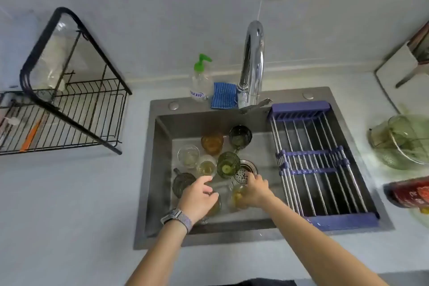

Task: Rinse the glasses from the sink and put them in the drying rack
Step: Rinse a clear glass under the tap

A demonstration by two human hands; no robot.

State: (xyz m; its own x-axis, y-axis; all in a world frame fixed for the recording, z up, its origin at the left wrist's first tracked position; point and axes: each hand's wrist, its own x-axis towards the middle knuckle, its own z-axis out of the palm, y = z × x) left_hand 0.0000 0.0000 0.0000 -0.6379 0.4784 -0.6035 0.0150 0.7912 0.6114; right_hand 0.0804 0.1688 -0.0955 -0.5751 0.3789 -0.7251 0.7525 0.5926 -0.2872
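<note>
Grey steel sink basin (162,137) is holding the glasses, standing upright. Black wire drying rack (76,109) is sitting well apart, on the left-hand side. Right hand (253,190) is gripping a yellowish clear glass (238,196) from above; left hand (199,195), fingers loosely spread, is hovering beside it, holding nothing.
</note>
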